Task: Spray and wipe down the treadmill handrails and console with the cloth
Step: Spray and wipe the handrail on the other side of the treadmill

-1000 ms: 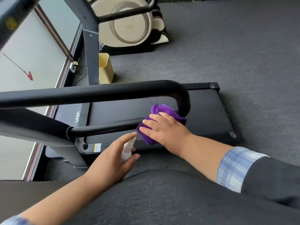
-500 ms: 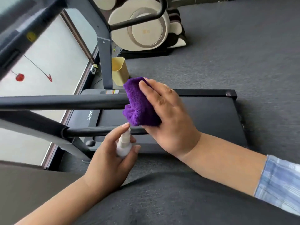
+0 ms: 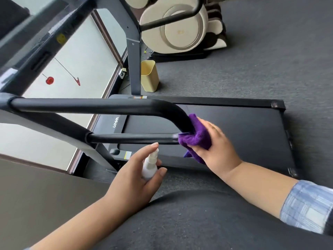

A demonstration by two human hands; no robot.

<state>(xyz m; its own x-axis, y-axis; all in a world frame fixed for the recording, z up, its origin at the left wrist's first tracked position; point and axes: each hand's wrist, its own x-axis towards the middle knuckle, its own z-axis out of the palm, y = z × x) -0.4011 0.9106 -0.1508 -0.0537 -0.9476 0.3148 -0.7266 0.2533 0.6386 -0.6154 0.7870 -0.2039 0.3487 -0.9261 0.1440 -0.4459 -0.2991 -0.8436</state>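
Gripping purple cloth [image 3: 196, 139] in right hand [image 3: 214, 148] against handrail [image 3: 100, 105] bend; holding white spray bottle [image 3: 150, 166] in left hand [image 3: 137, 179], above treadmill belt [image 3: 234, 134].

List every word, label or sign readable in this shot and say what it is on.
"UMAY": white letters on the treadmill deck, partly cut off by the handrail.
Yellow round sticker on the console: blurred, unreadable.
Warning labels on the deck: too small.
Emblem on the cream machine: illegible.

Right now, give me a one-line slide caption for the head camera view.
Right hand wipes the black treadmill handrail bend with a purple cloth; left hand holds a small white spray bottle.
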